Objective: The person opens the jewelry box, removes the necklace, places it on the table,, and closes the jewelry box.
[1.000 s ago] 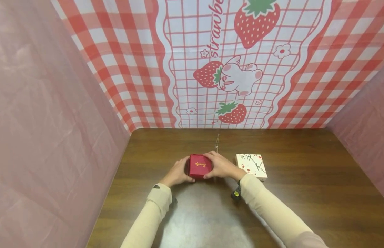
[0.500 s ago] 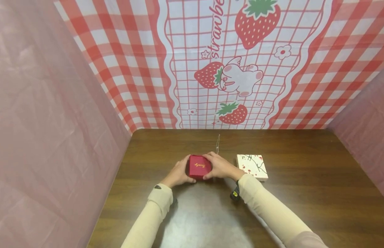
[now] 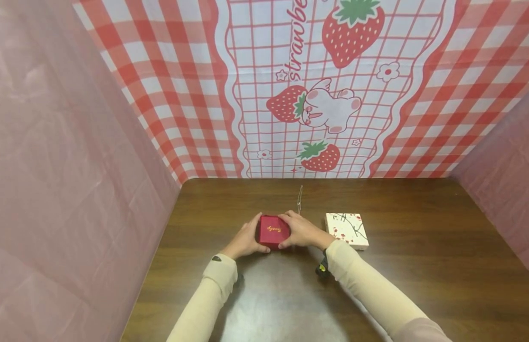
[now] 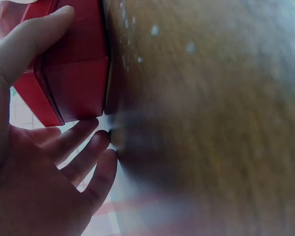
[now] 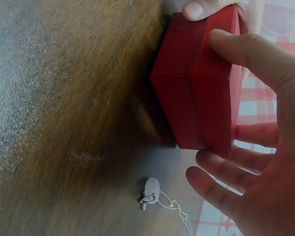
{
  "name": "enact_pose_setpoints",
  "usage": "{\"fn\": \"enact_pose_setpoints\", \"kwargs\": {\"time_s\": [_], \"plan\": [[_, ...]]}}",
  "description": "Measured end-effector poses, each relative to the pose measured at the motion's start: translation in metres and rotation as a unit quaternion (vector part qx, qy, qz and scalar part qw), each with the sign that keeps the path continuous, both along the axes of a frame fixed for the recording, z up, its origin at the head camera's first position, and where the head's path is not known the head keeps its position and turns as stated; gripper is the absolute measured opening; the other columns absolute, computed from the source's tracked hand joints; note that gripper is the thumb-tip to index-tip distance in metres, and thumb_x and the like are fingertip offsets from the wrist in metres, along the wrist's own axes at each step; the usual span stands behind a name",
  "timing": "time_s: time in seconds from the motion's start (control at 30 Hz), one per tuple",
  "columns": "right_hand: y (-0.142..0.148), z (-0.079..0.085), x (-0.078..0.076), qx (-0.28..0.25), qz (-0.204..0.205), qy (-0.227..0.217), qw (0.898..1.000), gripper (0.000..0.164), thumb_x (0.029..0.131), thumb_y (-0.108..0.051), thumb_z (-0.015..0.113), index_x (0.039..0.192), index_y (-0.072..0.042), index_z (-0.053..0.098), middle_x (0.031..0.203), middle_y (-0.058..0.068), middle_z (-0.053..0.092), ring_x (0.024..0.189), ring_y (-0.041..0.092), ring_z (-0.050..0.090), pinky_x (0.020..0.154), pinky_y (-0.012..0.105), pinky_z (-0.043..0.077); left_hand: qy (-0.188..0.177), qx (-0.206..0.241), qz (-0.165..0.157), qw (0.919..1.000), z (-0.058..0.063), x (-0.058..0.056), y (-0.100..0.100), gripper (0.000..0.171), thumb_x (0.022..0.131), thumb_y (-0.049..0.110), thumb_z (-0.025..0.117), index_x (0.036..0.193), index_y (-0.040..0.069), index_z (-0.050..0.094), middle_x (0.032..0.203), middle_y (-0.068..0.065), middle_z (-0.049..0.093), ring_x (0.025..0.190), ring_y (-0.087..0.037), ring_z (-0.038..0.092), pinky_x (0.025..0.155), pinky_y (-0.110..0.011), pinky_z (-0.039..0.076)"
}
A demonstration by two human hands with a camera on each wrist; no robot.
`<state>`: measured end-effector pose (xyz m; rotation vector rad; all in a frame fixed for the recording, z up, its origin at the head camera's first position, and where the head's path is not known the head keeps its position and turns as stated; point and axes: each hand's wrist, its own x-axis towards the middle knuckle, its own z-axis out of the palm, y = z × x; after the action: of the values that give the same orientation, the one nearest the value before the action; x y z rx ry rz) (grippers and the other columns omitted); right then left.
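Observation:
A small red jewelry box [image 3: 273, 231] with gold lettering on its lid sits at mid-table between both hands. My left hand [image 3: 246, 238] holds its left side, with the thumb on the near face and fingers round the far corner. Gripping the right side is my right hand [image 3: 306, 230]; its thumb [image 5: 236, 46] presses the lid's near side and fingers reach behind. A seam between lid [image 5: 216, 93] and base shows in the right wrist view, and the lid is on. Just behind the right hand lies a thin silver chain [image 3: 299, 199] with an oval tag [image 5: 152, 186].
A flat white box [image 3: 346, 230] with a branch and red blossom print lies right of the right hand, partly behind the forearm. The brown wooden table [image 3: 439, 266] meets a strawberry-print cloth [image 3: 196, 95] at the back. Pink cloth [image 3: 76, 190] hangs on the left side.
Both hands and the red jewelry box have shifted slightly toward the near left. The grip looks the same, and the chain and white box stay in place.

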<state>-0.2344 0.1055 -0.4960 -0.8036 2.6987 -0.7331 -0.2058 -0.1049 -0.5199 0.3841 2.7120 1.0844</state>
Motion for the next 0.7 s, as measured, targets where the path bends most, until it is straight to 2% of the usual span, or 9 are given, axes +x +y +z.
{"fn": "enact_pose_setpoints", "kwargs": {"time_s": [0.27,0.4,0.57,0.7], "plan": [[-0.0005,-0.0024,0.0012,0.003,-0.002,0.000,1.000,0.094,0.063,-0.034,0.089,0.141,-0.001,0.047,0.124,0.012,0.053,0.108,0.025,0.057,0.097,0.043,0.050,-0.025,0.026,-0.004,0.9993,0.0052,0.0033,-0.0035,0.107,0.073,0.034,0.085,0.154,0.007,0.020,0.150,-0.022,0.041,0.134,-0.040,0.042,0.107,-0.058,0.039],[-0.0009,-0.0028,0.0018,0.006,-0.007,-0.004,1.000,0.096,0.063,-0.034,0.089,0.142,0.000,0.046,0.126,0.013,0.053,0.109,0.025,0.057,0.097,0.043,0.050,-0.008,0.041,0.002,0.9991,0.0050,0.0035,-0.0035,0.098,0.076,0.040,0.081,0.152,0.007,0.028,0.152,-0.020,0.038,0.138,-0.038,0.038,0.110,-0.057,0.036],[-0.0013,-0.0025,0.0024,0.007,-0.011,-0.003,1.000,0.095,0.063,-0.034,0.089,0.142,-0.001,0.046,0.126,0.013,0.053,0.110,0.027,0.057,0.097,0.043,0.050,0.035,0.062,0.004,0.9975,0.0056,0.0018,-0.0034,0.087,0.077,0.035,0.082,0.146,0.004,0.040,0.150,-0.018,0.042,0.138,-0.037,0.038,0.113,-0.056,0.033],[-0.0017,-0.0016,0.0030,0.006,-0.014,-0.007,1.000,0.095,0.064,-0.034,0.089,0.142,-0.001,0.046,0.127,0.014,0.053,0.110,0.027,0.057,0.097,0.043,0.050,0.039,0.054,0.003,0.9978,0.0063,0.0012,-0.0037,0.083,0.077,0.035,0.082,0.144,0.004,0.043,0.148,-0.018,0.045,0.137,-0.037,0.040,0.112,-0.055,0.034]]}}
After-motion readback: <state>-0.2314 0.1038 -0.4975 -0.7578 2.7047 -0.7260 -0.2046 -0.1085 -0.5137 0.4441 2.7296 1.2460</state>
